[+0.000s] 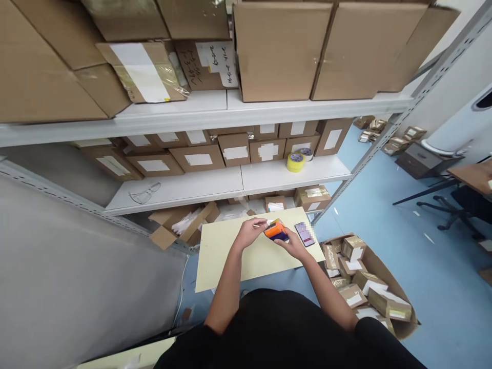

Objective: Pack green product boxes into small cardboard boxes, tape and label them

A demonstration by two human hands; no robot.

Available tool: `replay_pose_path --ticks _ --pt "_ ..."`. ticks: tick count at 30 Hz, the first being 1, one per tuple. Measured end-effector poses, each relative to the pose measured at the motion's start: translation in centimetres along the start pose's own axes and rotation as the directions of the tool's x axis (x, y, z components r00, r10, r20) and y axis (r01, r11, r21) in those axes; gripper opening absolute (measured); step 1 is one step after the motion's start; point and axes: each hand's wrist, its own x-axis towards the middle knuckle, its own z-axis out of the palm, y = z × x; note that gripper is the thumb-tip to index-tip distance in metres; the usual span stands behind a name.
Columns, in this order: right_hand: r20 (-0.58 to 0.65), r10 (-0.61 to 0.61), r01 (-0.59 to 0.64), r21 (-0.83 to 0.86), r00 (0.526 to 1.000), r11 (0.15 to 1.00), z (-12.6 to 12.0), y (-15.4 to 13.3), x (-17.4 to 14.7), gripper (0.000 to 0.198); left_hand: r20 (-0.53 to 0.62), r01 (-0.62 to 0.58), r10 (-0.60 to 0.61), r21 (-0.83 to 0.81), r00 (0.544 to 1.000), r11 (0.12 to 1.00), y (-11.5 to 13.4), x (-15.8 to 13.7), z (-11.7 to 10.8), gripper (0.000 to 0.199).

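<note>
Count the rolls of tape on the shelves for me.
2: a yellow roll on the middle shelf, and a white roll touching it just behind. Others may be hidden behind boxes.

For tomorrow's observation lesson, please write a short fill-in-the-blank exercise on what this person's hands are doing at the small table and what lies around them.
1. Both hands, the left hand and the right hand, hold a small ____ and purple object.
2. On the table, right of the hands, lies a ____.
3. The roll of tape on the shelf is ____.
4. The large box on the floor holds many small ____.

Missing words: orange; phone; yellow; parcels
</note>
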Motion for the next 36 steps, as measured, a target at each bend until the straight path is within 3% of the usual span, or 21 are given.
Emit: replay_pose_path --ticks 5,9,13,18,21,25,27,31,36 --pt "0.007 -0.037 0.037 -0.071 0.999 0.997 2.2 -2.6 0.7 0.049 0.018 -0.126 0.125 0.07 0.992 0.99 0.7 -0.5 -3.6 0.027" --pt "0.033 -0.007 0.009 -0.078 0.999 0.997 4.3 -4.3 1.1 0.046 -0.017 -0.231 0.239 0.2 0.971 0.952 0.8 -1.0 -6.0 0.03" --pt "0.009 0.027 -0.027 -0.061 1.0 0.998 6.3 -5.5 1.5 0.044 -0.025 -0.304 0.335 0.358 0.942 0.883 0.9 -1.3 -7.3 0.034" --pt "-0.045 0.017 -0.018 -0.039 0.999 0.999 7.9 -6.1 2.2 0.041 -0.095 -0.363 0.439 0.422 0.894 0.831 1.7 -1.9 -8.6 0.036" --pt "-0.046 0.048 -0.048 -0.018 0.998 0.999 8.6 -6.0 2.2 0.041 -0.15 -0.36 0.46 0.435 0.875 0.825 2.3 -2.0 -10.2 0.034" --pt "-0.083 0.073 -0.073 -0.002 0.994 0.997 9.6 -6.0 2.3 0.042 -0.077 -0.368 0.423 0.369 0.903 0.853 2.8 -1.5 -12.1 0.029" --pt "-0.136 0.078 -0.083 -0.037 0.988 0.996 9.9 -6.1 2.6 0.043 -0.087 -0.371 0.41 0.286 0.908 0.883 2.8 -1.6 -12.2 0.026" --pt "-0.276 0.073 -0.127 -0.186 0.958 0.974 9.3 -6.7 3.9 0.043 -0.308 -0.343 0.356 0.097 0.882 0.934 1.8 -3.2 -9.8 0.033" --pt "-0.378 -0.093 -0.059 -0.373 0.921 0.926 6.7 -6.4 6.0 0.046 -0.519 -0.235 0.309 0.205 0.797 0.95 0.8 -4.8 -6.0 0.07"
